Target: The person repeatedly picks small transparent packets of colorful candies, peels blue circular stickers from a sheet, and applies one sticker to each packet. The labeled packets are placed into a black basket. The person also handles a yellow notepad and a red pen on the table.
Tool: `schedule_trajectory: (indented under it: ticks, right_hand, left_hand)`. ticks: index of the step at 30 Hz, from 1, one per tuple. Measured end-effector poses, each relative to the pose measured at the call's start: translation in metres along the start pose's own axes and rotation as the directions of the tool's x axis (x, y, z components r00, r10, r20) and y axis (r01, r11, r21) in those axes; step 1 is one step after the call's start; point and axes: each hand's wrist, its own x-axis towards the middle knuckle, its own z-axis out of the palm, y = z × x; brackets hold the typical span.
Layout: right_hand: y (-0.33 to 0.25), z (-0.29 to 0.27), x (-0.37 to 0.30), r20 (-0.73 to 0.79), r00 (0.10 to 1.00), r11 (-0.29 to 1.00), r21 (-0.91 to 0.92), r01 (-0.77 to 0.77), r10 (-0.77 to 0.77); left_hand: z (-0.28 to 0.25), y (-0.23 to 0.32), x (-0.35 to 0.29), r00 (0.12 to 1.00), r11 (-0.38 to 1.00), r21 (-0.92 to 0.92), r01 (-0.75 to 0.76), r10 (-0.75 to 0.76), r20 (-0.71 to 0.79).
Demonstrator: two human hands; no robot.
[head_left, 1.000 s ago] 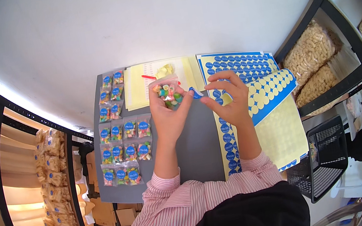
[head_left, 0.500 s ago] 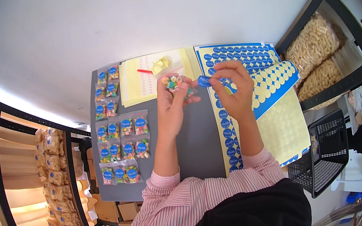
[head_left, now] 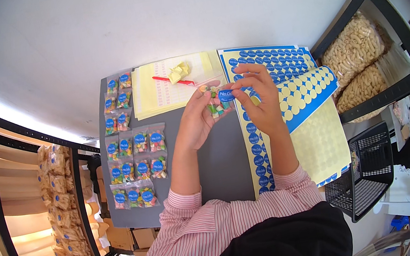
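In my left hand (head_left: 195,123) is a small clear bag (head_left: 217,109) of colourful sweets, held above the middle of the grey table (head_left: 221,163). My right hand (head_left: 266,105) pinches a round blue sticker (head_left: 225,95) by its right edge. The sticker overlaps the front of the bag; whether it is stuck down I cannot tell. Beneath my right hand lie sheets of blue round stickers (head_left: 258,159), with the top one (head_left: 309,92) curled back to show pale circles. Several bags of sweets (head_left: 140,141) bearing the same blue stickers lie in rows on the left.
Pale paper sheets (head_left: 149,96) lie at the back with a red pen (head_left: 162,78) and a crumpled yellow paper (head_left: 179,72). A black plastic basket (head_left: 368,161) stands right of the table. Racks flank both sides, holding bags of pale snacks (head_left: 355,45) and brown labelled packs (head_left: 64,204).
The sticker has moved from beside the bag to over its front. My left hand has shifted right and turned the bag, and more of the red pen shows.
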Motion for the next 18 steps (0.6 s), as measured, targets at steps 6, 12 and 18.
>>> schedule_trajectory:
  ticks: [6,12,18]
  right_hand:
    - [0.0031,0.0034,-0.0012,0.077,0.997,1.000,-0.021,-0.010,0.012]
    - [0.0028,0.0040,-0.0020,0.096,0.995,0.999,-0.045,-0.015,0.019]
    - [0.0061,0.0040,-0.0024,0.120,0.993,0.998,-0.054,-0.008,0.014]
  left_hand:
    - [-0.0010,-0.0018,0.0000,1.000,0.999,0.034,0.016,-0.017,0.019]
    - [0.0017,-0.0033,-0.0001,1.000,0.999,0.053,0.009,-0.009,-0.002]
    - [0.0002,-0.0049,0.0009,1.000,0.998,0.066,0.011,-0.010,-0.013]
